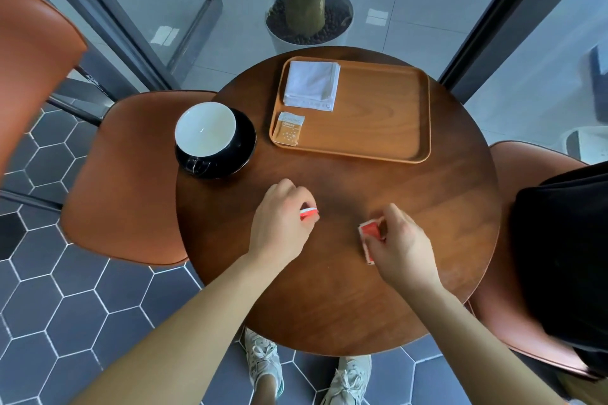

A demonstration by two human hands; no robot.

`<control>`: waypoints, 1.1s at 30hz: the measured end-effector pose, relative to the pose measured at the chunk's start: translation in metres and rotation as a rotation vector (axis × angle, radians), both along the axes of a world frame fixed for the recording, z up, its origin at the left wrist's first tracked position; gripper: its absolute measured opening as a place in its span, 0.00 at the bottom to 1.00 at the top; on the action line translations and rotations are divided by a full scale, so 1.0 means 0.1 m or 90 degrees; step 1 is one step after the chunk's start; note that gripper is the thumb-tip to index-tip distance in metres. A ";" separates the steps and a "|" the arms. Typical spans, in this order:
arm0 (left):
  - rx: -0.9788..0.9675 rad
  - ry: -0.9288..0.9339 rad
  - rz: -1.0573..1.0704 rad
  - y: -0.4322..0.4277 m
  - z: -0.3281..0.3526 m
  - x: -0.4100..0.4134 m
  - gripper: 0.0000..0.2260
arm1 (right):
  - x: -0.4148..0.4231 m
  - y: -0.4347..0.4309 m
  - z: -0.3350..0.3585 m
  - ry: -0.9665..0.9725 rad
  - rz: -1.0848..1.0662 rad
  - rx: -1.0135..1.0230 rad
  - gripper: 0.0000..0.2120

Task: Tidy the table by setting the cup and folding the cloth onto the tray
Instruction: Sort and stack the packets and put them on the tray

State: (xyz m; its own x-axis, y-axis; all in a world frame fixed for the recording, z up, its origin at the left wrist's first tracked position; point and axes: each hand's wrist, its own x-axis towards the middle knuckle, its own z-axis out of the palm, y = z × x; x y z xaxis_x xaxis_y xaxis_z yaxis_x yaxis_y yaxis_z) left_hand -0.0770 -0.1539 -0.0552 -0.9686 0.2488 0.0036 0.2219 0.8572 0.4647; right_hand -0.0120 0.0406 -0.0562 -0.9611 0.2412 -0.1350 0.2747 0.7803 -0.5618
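Pinching small red-and-white packets, the left hand (283,217) and right hand (399,240) are full; reaching so for the white-lined black ceramic cup (205,128) risks tipping it.

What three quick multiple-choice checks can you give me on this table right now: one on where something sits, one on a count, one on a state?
1. Where is the folded white cloth?
A. On the saucer
B. In the far left corner of the wooden tray
C. On the bare tabletop

2. How many things lie on the tray?
A. Two
B. Four
C. None

3. What is the state of the white cup?
A. Lying on its side on the tray
B. Held in the right hand
C. Upright and empty on its black saucer, off the tray

Answers: 1 B, the cloth lies inside the tray's far left corner. 2 A, only the cloth and a small paper packet are on it. 3 C, the cup stands on the saucer left of the tray, while the left hand and right hand each pinch a small red packet.
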 end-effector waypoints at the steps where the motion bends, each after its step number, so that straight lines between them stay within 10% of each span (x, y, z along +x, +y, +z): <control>1: 0.004 0.064 -0.010 0.00 -0.01 0.03 0.09 | 0.00 0.02 0.02 0.046 -0.003 0.014 0.11; 8: -0.034 0.122 -0.181 -0.22 -0.24 0.39 0.11 | 0.18 0.02 -0.02 0.025 0.061 -0.015 0.12; 18: -0.076 -0.012 0.049 -0.08 -0.22 0.24 0.27 | 0.16 0.06 -0.15 -0.023 -0.030 0.104 0.19; 33: 0.002 0.058 -0.024 -0.10 -0.25 0.19 0.19 | 0.03 0.16 -0.17 -0.049 0.022 0.097 0.31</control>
